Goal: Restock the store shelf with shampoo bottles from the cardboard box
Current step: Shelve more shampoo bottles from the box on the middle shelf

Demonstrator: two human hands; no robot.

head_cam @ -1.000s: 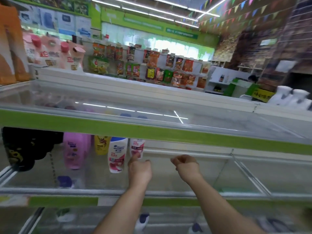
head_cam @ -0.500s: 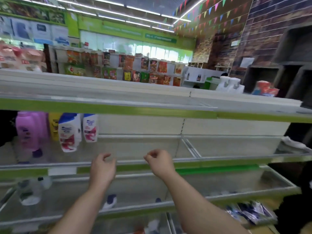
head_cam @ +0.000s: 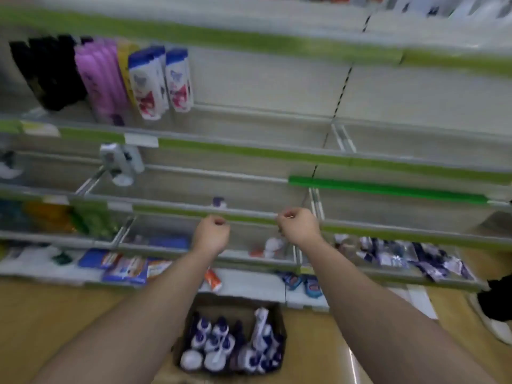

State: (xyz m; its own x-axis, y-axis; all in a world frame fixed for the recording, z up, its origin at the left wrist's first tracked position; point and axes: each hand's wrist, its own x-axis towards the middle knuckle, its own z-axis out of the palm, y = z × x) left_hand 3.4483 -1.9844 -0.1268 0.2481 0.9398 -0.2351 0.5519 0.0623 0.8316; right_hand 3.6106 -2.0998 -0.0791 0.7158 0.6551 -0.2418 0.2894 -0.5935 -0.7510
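Restock step, I judge: between bottles. Left hand (head_cam: 211, 231), right hand (head_cam: 297, 224) mid-frame, fingers curled in, gripping nothing. Box (head_cam: 230, 304) bottom centre, bottles (head_cam: 213, 336) inside. Shelf (head_cam: 249, 120) upper middle has room. Next: I reach down, grip one bottle.

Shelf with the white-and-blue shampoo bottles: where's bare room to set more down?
Bare shelf floor runs from the white-and-blue bottles rightward to the wire divider. The bay beyond the divider looks bare too, though the picture is blurred. It is crowded at the left, where pink bottles and black bottles stand packed side by side.
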